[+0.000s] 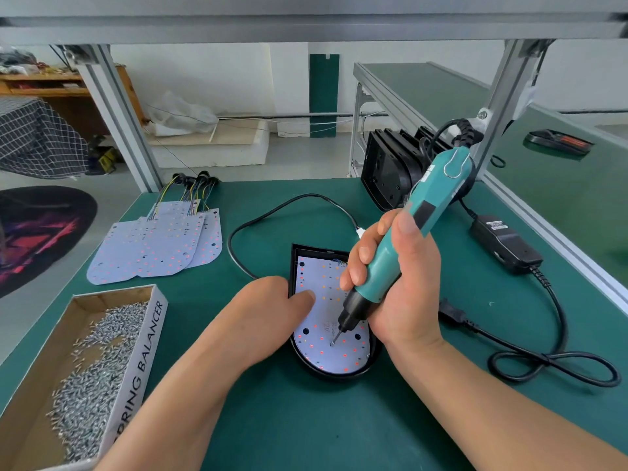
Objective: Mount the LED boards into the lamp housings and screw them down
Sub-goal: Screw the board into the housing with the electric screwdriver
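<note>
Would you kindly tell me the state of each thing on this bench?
LED board: seated in the lamp housing, left hand thumb pressing it.
electric screwdriver: gripped by the right hand, bit tip down on the board.
screw box: open, partly filled.
spare LED boards: stacked, unmounted.

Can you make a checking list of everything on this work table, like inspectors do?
Surface: green table mat, flat.
Job's things: LED board sits in black housing; screwdriver tip on it; spare boards stacked left; screws in box; spare housings behind.
Clutter: nothing seen.
Grippers: left hand thumb presses LED board; right hand grips screwdriver.
Cables: black cable loops on mat, by power adapter.
Surroundings: aluminium frame, second green table, floor rug.
</note>
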The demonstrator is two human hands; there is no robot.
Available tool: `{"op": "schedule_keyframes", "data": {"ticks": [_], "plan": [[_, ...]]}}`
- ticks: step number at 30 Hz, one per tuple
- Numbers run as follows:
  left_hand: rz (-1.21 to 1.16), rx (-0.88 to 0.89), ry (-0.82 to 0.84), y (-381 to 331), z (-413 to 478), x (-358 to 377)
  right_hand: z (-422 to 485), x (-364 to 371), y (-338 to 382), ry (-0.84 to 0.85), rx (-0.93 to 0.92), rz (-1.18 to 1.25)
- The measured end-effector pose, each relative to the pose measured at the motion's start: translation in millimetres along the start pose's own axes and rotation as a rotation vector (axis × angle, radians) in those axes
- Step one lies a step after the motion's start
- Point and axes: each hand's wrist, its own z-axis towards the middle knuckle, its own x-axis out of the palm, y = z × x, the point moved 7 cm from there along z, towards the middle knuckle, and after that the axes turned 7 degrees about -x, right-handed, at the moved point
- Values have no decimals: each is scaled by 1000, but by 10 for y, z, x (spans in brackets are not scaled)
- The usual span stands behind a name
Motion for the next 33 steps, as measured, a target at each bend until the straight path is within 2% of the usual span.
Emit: {"op": "schedule_keyframes", "data": {"ticks": [15, 21, 33], "plan": [[18, -23, -11, -33, -33, -12, -58, 179, 97, 160, -71, -71], [36, -28, -16, -13, -17, -8, -71, 169, 116, 215, -8, -155], [18, -8, 2, -5, -3, 1, -148, 223, 153, 195, -40, -68]]}}
